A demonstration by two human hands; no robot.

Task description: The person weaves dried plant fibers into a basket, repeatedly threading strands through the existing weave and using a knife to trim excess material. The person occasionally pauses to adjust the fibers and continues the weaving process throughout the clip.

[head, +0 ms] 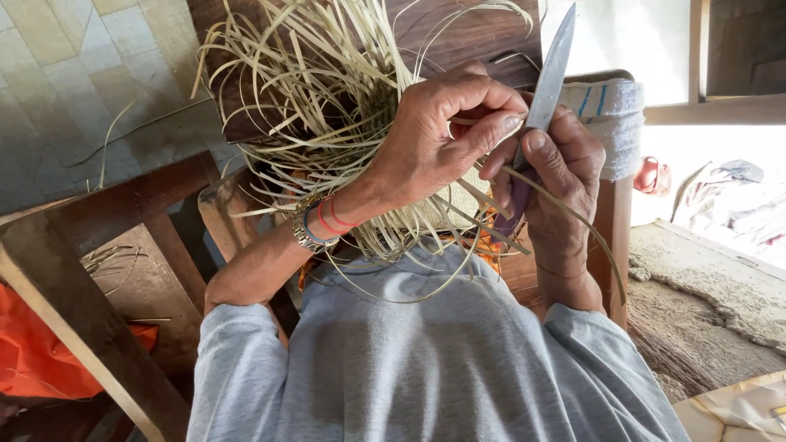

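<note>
Head view, looking down over grey sleeves. Left hand [434,139] curled, grip closed on a pale strip [565,209], thumb and forefinger pinching it just beside the blade. Right hand [557,176] wrapped tight round the purple handle of a knife [550,74], blade pointing up and slightly right, thumb pressed against the flat near its base. Both hands touching at the fingertips, strip running between them and trailing down past the right wrist in a long curve.

Under the left hand: a half-woven basket [327,90] of thin pale strips, loose ends fanning out up and left, resting on the lap against a dark wooden board [458,33]. Left wrist carries a metal watch [307,229] and red threads [332,217].

Behind the right hand a white cloth [614,115] with blue stripes lies over a wooden post. Wooden frame [82,303] lower left, orange fabric [33,352] beneath it. Tiled floor [82,74] upper left with a few stray strips. Rough concrete ledge [704,278] at right
</note>
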